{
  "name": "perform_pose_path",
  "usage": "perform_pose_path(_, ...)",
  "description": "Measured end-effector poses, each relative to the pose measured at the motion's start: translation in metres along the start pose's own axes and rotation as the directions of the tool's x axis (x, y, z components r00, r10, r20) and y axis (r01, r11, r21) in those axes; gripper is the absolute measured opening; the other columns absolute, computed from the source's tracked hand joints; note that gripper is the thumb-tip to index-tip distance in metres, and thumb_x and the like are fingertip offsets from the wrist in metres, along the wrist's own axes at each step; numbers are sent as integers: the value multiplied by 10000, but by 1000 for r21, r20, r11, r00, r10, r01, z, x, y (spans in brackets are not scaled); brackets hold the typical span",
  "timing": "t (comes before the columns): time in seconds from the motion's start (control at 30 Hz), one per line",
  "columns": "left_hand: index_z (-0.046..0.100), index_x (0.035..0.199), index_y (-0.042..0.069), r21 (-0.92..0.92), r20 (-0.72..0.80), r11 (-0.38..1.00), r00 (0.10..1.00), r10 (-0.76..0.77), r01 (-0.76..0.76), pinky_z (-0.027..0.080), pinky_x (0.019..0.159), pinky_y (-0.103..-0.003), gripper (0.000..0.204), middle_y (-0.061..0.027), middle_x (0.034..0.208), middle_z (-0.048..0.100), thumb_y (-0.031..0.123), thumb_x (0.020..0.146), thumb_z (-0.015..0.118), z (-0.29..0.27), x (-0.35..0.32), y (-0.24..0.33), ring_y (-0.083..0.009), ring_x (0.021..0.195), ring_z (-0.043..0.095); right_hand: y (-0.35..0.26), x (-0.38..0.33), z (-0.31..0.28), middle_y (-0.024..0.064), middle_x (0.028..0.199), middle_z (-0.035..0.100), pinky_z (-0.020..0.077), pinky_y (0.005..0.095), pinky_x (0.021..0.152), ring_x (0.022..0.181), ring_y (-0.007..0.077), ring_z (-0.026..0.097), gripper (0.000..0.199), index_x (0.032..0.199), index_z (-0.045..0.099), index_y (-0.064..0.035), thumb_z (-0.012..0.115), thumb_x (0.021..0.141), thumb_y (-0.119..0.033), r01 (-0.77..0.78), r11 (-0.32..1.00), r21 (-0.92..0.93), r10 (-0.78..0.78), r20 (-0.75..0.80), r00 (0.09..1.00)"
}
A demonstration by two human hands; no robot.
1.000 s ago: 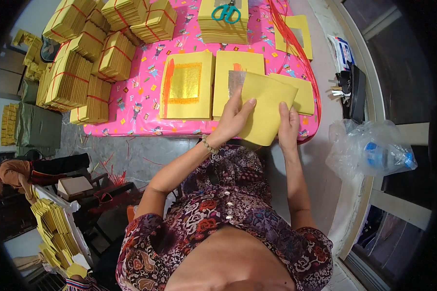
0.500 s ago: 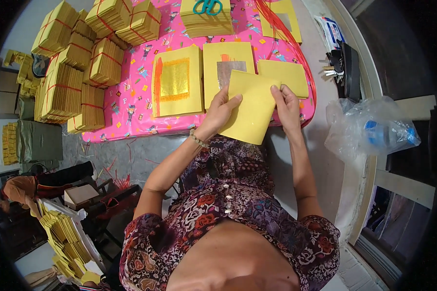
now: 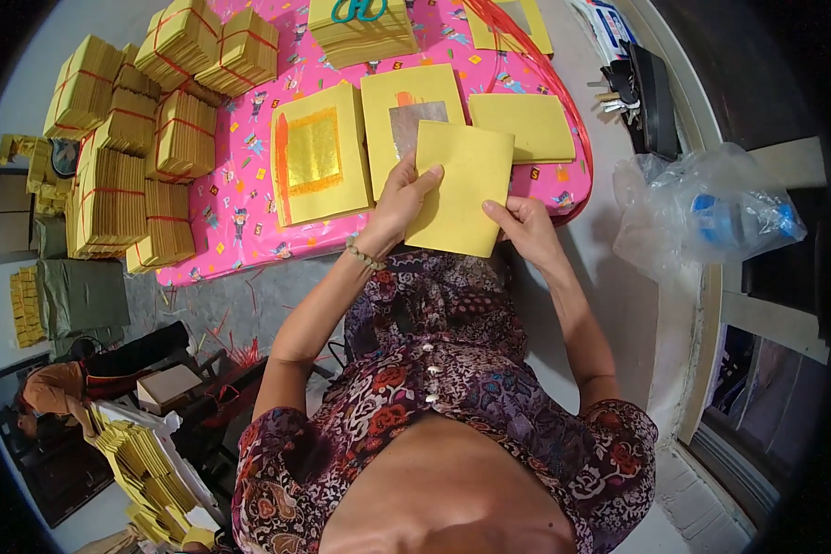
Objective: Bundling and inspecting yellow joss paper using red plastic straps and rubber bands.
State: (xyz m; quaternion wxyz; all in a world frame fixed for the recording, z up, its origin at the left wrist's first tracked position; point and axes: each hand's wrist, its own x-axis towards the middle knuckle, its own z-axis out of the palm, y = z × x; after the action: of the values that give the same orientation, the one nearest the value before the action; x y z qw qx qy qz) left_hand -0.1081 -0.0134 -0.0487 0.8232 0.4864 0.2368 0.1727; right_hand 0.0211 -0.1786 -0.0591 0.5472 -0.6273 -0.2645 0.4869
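Between my two hands is a yellow paper sheet (image 3: 462, 189), held just off the near edge of the table. My left hand (image 3: 404, 196) pinches its left side, thumb on top. Lower on the right side, my right hand (image 3: 524, 229) grips the edge between thumb and fingers. Behind it lies a yellow stack with a silver square (image 3: 404, 129), partly hidden by the sheet. To the left is a yellow stack with a gold square (image 3: 314, 159) and orange marks around it. A plain yellow stack (image 3: 523, 127) lies to the right.
Bundles tied with red bands (image 3: 111, 198) crowd the pink patterned table (image 3: 240, 226) at left. Teal scissors (image 3: 358, 9) rest on a tall yellow stack. Red strips (image 3: 563, 102) trail along the right edge. A clear plastic bag (image 3: 665, 222) and keys (image 3: 619, 102) are at right. Another person (image 3: 55, 388) bends at lower left.
My right hand has slid from the sheet's upper right corner down to its lower right side. The sheet now looks narrower and more upright. The whole view has shifted slightly.
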Motion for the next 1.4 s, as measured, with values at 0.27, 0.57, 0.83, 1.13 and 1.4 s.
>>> perform_pose_path(0.27,402,1364,28,34,-19,999,1000,6,-5,461,919,-304,396,-95,1234,582,74,978,474,1,6,2,-152,1088,564,16,-13,6,0,859,675,523,225,607,731,51,602,302,1044,683,-1,622,932,-276,-38,995,-94,35,-34,999)
perform_pose_path(0.57,413,1344,5,199,-30,976,994,103,-95,447,922,-291,381,-90,1232,578,90,980,485,-1,9,-3,-138,1097,548,25,-19,3,-4,852,668,509,228,626,736,58,600,285,1021,687,-9,636,924,-272,-76,997,-17,75,-45,996)
perform_pose_path(0.83,490,1267,21,469,170,876,985,38,-115,449,658,-265,349,-38,826,597,158,951,547,-9,6,-19,-79,709,517,10,-9,-35,8,862,675,492,215,660,747,54,608,204,956,663,-7,576,955,-192,134,989,59,-128,-95,987)
perform_pose_path(1.13,511,1202,-13,636,335,762,934,-127,-124,476,682,-270,458,-59,845,625,273,881,668,3,45,18,-119,723,580,-4,0,-63,13,904,670,483,191,616,746,47,609,200,1078,609,-25,555,962,-179,161,987,-15,-160,-213,964)
perform_pose_path(1.4,494,1203,-1,584,169,803,985,19,-116,510,765,-329,621,-119,958,633,322,761,788,8,146,21,-181,841,610,-6,50,-102,43,883,657,526,219,632,706,79,617,241,1045,590,16,530,976,-207,359,930,77,-281,-480,831)
